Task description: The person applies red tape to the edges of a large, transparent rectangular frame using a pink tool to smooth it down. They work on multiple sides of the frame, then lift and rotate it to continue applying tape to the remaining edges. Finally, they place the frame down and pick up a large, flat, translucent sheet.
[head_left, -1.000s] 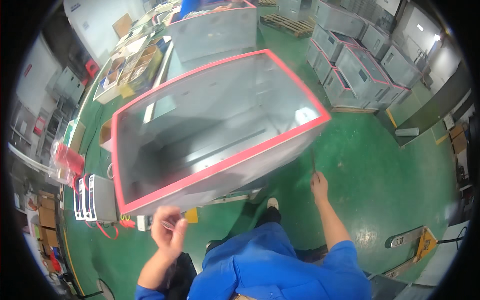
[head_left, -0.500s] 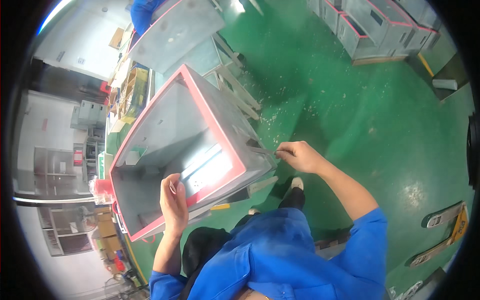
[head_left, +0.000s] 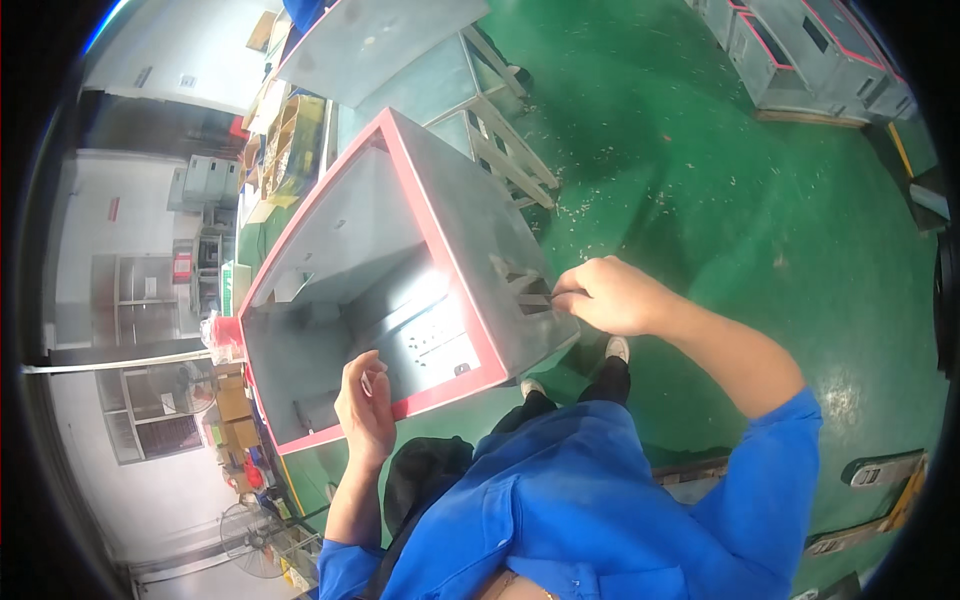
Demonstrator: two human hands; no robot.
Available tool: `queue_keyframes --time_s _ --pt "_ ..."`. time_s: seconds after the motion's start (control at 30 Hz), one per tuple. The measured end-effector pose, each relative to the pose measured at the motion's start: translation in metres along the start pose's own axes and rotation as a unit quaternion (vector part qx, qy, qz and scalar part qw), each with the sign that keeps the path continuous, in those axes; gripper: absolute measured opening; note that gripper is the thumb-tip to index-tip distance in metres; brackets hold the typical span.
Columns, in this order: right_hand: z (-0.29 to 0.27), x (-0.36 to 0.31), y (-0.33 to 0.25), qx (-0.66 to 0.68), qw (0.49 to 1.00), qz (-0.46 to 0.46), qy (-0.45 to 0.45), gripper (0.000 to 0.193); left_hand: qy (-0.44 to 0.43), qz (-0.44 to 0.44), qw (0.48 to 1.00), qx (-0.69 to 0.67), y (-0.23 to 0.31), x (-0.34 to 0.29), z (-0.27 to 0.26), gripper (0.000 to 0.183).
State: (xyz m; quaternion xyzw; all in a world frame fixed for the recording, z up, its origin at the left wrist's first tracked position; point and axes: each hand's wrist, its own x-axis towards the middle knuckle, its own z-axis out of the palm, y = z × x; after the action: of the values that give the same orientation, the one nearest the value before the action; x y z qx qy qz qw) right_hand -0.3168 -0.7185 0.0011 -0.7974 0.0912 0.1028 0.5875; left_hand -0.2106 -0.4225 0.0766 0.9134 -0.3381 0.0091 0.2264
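Note:
A grey metal cabinet (head_left: 478, 215) with pink edging round its open front stands tilted in view before me. My left hand (head_left: 366, 410) is at the lower front rim, its fingers curled together; a small pale bit shows between them, too small to name. At the cabinet's right side, my right hand (head_left: 610, 295) pinches something thin and dark beside a rectangular cutout (head_left: 530, 293). What that thin thing is, I cannot make out. Inside the cabinet, a brightly lit panel (head_left: 432, 345) bears several small dark holes or spots.
Beyond stands another grey metal sheet or cabinet (head_left: 390, 45) by a pale stand (head_left: 505, 160). Yellowish bins (head_left: 290, 150) hold small parts at the far left. More pink-edged cabinets (head_left: 815, 50) stand at far right on the green floor (head_left: 680, 190). A fan (head_left: 250, 540) is at lower left.
The view has shifted, so the cabinet appears turned and its side cutout shows more plainly. My left hand remains near the front rim; my right hand is still pinched at the side.

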Motion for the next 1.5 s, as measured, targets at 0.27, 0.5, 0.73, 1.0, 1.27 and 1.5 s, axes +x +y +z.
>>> queue_keyframes --time_s 0.27,0.5,0.73,1.0,1.27,1.5 --pt "-0.023 0.021 -0.008 -0.013 0.998 0.035 -0.054 0.023 -0.011 -0.011 1.000 0.009 0.003 0.000 0.000 0.020" --pt "-0.033 0.025 -0.008 -0.026 0.998 0.010 -0.050 0.021 -0.014 -0.012 1.000 0.020 0.006 0.004 0.001 0.020" --pt "-0.040 0.027 -0.003 -0.050 0.998 -0.017 -0.045 0.019 -0.018 -0.001 0.999 0.026 0.005 0.001 -0.001 0.019" --pt "-0.051 0.039 -0.007 -0.085 0.994 -0.021 -0.071 0.020 -0.014 0.005 1.000 0.015 0.002 0.003 0.001 0.018" --pt "-0.063 0.056 -0.019 -0.136 0.984 -0.033 -0.108 0.018 -0.013 0.009 1.000 0.020 0.003 0.004 0.000 0.019" --pt "-0.065 0.059 -0.015 -0.140 0.984 -0.061 -0.091 0.018 -0.011 0.046 0.998 0.035 0.000 0.003 -0.001 0.023"
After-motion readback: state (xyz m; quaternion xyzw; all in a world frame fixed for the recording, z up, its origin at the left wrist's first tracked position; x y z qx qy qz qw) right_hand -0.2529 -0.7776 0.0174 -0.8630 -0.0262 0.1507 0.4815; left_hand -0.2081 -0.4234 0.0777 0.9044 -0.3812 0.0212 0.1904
